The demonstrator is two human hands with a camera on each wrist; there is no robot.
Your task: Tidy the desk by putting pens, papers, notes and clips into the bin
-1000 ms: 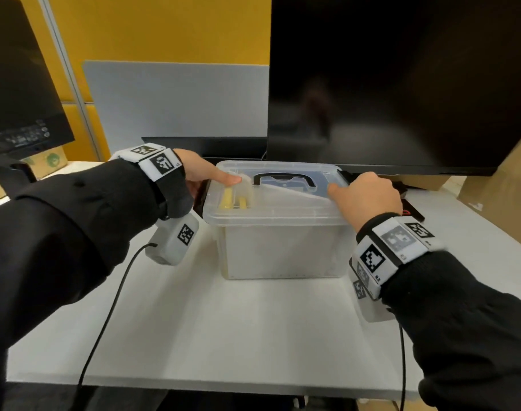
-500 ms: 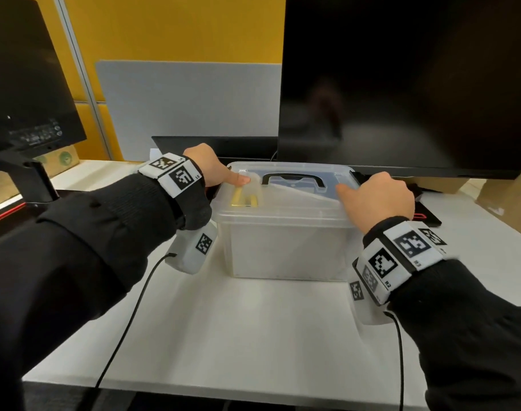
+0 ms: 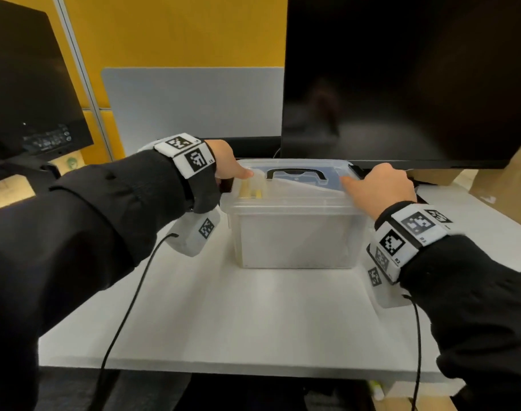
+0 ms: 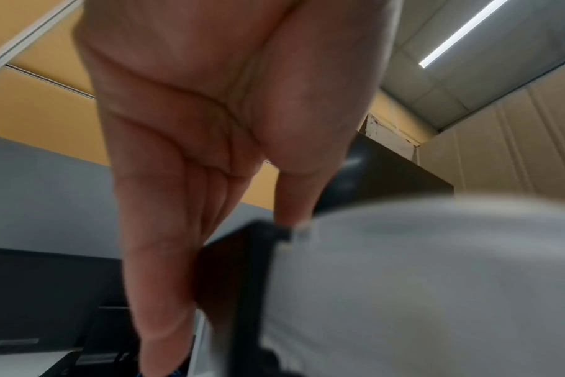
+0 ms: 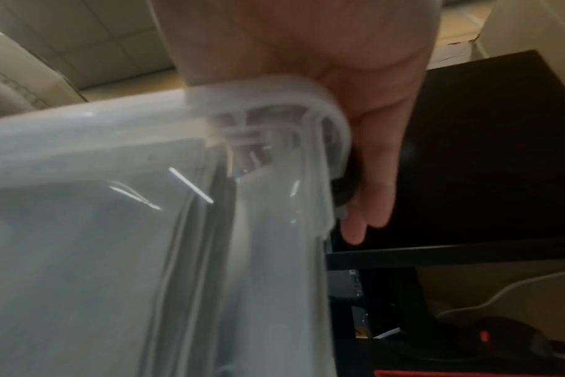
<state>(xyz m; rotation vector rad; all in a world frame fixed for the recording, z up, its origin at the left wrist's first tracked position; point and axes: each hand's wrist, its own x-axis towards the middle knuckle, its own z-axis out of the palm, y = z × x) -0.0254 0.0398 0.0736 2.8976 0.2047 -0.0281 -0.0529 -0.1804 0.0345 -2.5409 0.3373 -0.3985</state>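
A clear plastic bin [image 3: 295, 241] with a lid [image 3: 295, 200] and a black handle [image 3: 296, 173] stands at the back of the white desk [image 3: 253, 321]. Yellow items [image 3: 250, 192] show through the lid at its left end. My left hand [image 3: 226, 164] grips the bin's left end, thumb on the lid and fingers [image 4: 165, 280] reaching down beside a black latch [image 4: 242, 267]. My right hand [image 3: 378, 185] grips the right end the same way, its fingers [image 5: 371, 199] hanging past the lid's rim [image 5: 332, 132]. What else lies inside the bin is hidden.
A large black monitor [image 3: 401, 78] hangs just behind and above the bin. A second monitor [image 3: 25, 84] stands at the left, a grey divider panel [image 3: 194, 102] behind, and a cardboard box [image 3: 517, 185] at the right. Black cables [image 3: 129, 307] trail from both wrists.
Both hands keep their hold on the bin's ends and the bin stays in place. Only the head view has shifted a little.
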